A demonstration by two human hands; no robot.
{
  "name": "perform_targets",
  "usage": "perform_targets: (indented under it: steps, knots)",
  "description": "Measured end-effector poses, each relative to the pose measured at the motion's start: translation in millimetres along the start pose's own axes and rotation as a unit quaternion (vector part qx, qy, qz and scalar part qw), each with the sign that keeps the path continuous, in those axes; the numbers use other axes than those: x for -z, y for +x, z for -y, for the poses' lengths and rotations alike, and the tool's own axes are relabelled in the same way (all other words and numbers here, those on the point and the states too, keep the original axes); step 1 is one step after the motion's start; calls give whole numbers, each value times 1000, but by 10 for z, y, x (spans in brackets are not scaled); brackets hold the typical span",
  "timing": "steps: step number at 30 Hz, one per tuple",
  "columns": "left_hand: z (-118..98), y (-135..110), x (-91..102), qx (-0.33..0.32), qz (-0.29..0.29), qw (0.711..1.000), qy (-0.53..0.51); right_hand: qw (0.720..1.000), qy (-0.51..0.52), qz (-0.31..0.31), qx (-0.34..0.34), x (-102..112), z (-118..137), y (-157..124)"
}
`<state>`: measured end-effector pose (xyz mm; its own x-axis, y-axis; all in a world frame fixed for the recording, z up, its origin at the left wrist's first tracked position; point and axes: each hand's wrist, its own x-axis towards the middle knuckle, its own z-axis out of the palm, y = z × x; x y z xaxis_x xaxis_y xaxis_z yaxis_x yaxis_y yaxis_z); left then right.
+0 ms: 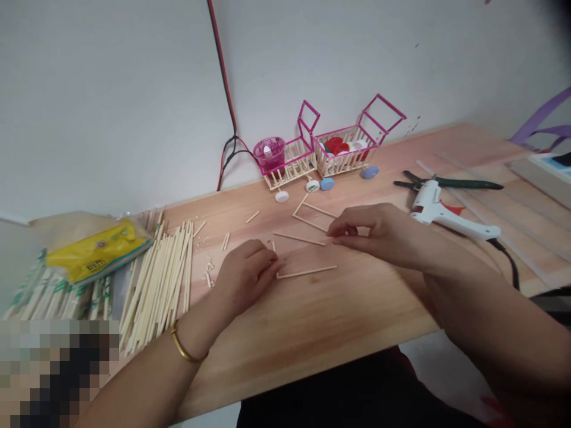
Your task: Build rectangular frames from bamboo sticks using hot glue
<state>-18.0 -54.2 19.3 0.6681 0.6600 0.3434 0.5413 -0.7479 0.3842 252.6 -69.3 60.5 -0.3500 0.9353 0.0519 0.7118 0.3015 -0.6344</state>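
Your left hand (243, 274) bunches its fingers at the end of the lower stick (307, 272) — grip unclear; a nudge might skew it. Your right hand (381, 235), fingers narrow, grip also unclear, could roll the upper stick (300, 238) beside it across the bench (289, 333).

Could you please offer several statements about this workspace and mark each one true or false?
1. A gold bangle circles the left wrist. True.
2. The white glue gun lies at the tabletop's far left. False: the white glue gun lies on the right side.
3. The miniature carts stand near the wall. True.
4. The left hand is on the pliers. False: the left hand is by one end of a thin stick.
5. The right hand is beside the stick frame. True.
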Motion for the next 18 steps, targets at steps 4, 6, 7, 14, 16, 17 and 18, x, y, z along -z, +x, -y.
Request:
perform_targets:
  steps: [4,6,7,14,16,17,18]
  knots:
    - [69,-10,31,27,-43,999,19,998,-25,15,53,-66,-58,54]
    - [75,-19,42,32,-51,998,24,993,-57,42,90,-136,-89,93]
    - [71,-24,47,30,-52,998,24,991,-74,50,103,-172,-101,112]
    - [54,-42,59,23,-58,998,22,962,-241,58,110,-390,-84,185]
    - [74,-43,58,28,-60,998,23,953,-282,53,98,-405,-30,172]
    - [85,-44,56,31,-60,997,23,954,-281,47,92,-387,10,151]
    - [95,-45,55,34,-59,997,22,960,-264,40,85,-348,57,115]
